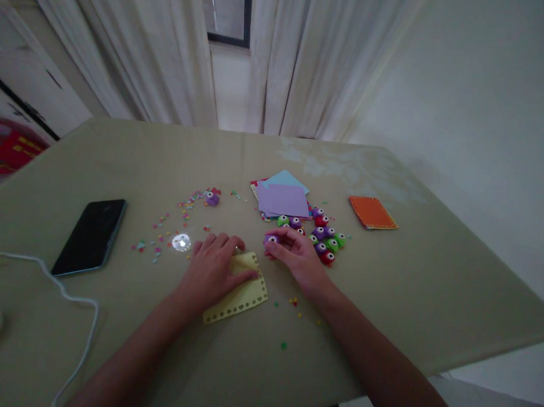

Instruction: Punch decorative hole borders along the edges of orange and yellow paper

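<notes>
My left hand (214,269) lies flat on a yellow sheet of paper (241,294) with a punched edge, its fingers stretched out. Just to the right, my right hand (296,251) has its fingers closed on a small purple craft punch (270,240) beside the sheet's upper right corner. A cluster of small purple, green and red punches (327,240) sits right of that hand. Behind them lies a stack of coloured paper squares (281,197), purple and light blue on top.
A black phone (91,235) lies at the left with a white cable (65,296) near it. Confetti bits (172,225) and a lone purple punch (213,198) are scattered behind my left hand. An orange sheet (373,212) lies at the right. Curtains hang behind the table.
</notes>
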`<state>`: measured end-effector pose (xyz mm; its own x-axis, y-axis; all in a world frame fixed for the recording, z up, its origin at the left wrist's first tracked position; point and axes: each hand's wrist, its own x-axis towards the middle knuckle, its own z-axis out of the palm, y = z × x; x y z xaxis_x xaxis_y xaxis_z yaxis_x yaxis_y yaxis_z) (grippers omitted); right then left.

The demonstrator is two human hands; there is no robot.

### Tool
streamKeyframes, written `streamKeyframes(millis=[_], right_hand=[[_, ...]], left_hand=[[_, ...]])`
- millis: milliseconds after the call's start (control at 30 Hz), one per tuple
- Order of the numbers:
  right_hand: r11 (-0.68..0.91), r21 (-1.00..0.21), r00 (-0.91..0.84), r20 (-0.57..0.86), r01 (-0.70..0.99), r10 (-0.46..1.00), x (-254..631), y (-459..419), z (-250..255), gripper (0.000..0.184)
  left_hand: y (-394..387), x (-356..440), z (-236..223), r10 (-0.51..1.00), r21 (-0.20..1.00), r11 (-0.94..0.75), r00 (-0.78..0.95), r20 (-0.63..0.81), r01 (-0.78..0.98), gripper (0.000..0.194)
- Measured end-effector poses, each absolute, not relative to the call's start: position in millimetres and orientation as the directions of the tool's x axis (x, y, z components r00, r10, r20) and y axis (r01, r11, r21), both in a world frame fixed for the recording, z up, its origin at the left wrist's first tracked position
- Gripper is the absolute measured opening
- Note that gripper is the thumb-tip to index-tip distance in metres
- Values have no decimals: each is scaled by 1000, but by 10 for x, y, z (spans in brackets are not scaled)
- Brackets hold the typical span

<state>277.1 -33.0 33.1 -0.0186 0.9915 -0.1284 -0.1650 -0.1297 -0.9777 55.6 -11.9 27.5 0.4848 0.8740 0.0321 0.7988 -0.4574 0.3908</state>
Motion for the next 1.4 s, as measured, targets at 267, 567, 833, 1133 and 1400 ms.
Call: streamKeyframes(millis=[267,567,833,1133,1400], right_hand=[[-174,-944,-25,-174,-278,984,2755,-352,254,42],[-117,-964,-6,-119,-238,993,2750,-334,261,42],[-130,-970,-49,-122,-205,991,2742,-350,311,41],[-170,-964,-92,-155,-203,984,2706,-373,351,45],[-174,-967,-150,-147,-187,978,2689,-388,358,44]], left_hand=[[-137,598,303,855,371,-470,518,-37,801,34],[-131,578,377,873,776,-241,480,-89,583,23],[-100,552,383,841,941,-35,519,-154,337,36],[-131,593,388,840,945,86,487,-239,314,41],[-120,584,366,837,944,43,504,-213,328,47]])
